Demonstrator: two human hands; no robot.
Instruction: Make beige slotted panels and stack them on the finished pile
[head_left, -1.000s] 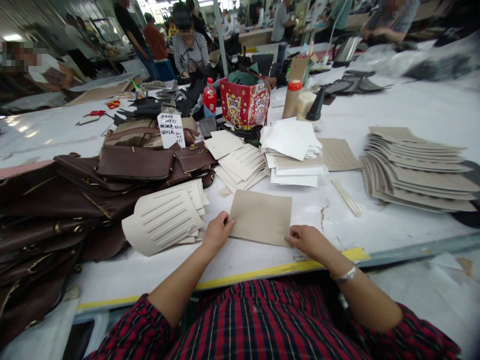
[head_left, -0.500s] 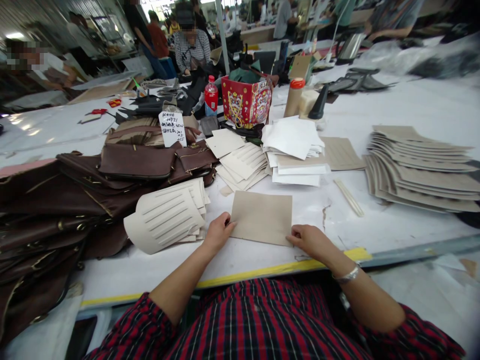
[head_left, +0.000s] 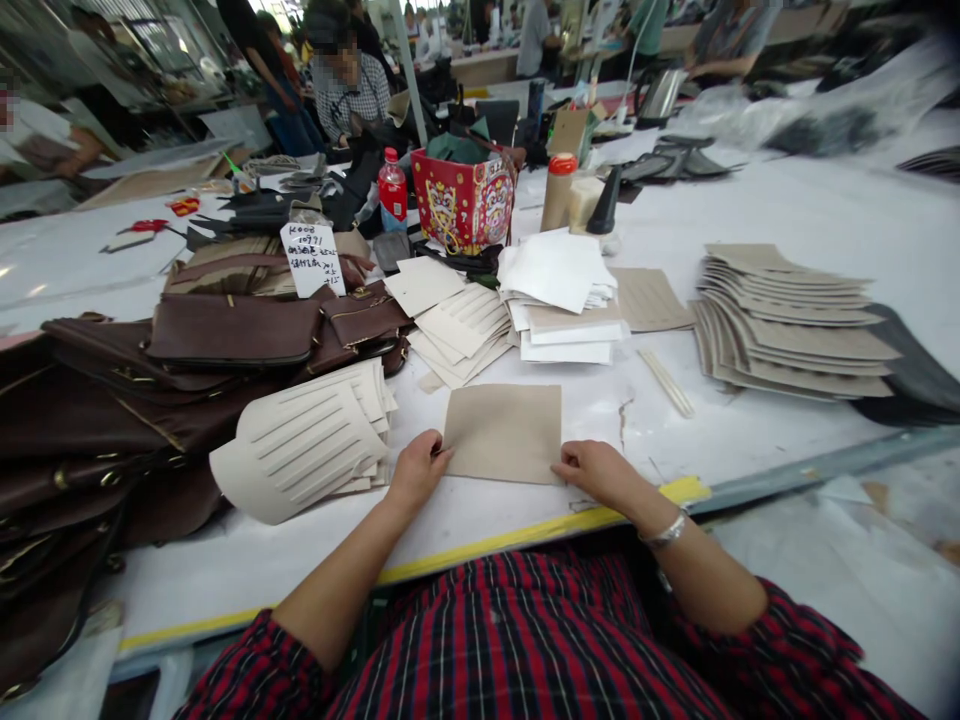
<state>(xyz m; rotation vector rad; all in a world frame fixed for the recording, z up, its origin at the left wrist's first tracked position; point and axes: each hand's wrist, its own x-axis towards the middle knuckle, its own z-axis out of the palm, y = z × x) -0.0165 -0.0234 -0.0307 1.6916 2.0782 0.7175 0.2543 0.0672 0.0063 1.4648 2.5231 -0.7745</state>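
A plain tan rectangular sheet [head_left: 502,432], like thin card or lining, lies in front of me near the table's edge. My left hand [head_left: 418,466] pinches its lower left corner between thumb and fingers. At the lower right corner, my right hand [head_left: 600,472] grips the sheet the same way. Left of my left hand is a fanned stack of cream pieces with raised strips [head_left: 304,440]. Beyond the sheet sit more cream pieces [head_left: 465,325] and a pile of white sheets [head_left: 562,285]. Two thin pale strips [head_left: 666,382] lie to the right.
Brown leather bags [head_left: 232,335] heap up on the left with a handwritten tag [head_left: 313,262]. A stack of tan curved pieces [head_left: 795,325] stands right. Farther back are a red box [head_left: 461,205], a bottle [head_left: 392,192] and an orange-lidded jar [head_left: 559,190]. Several people work beyond.
The camera view has turned slightly right, so everything appears farther left. Both hands keep hold of the tan sheet's corners, and it stays about where it was on the table.
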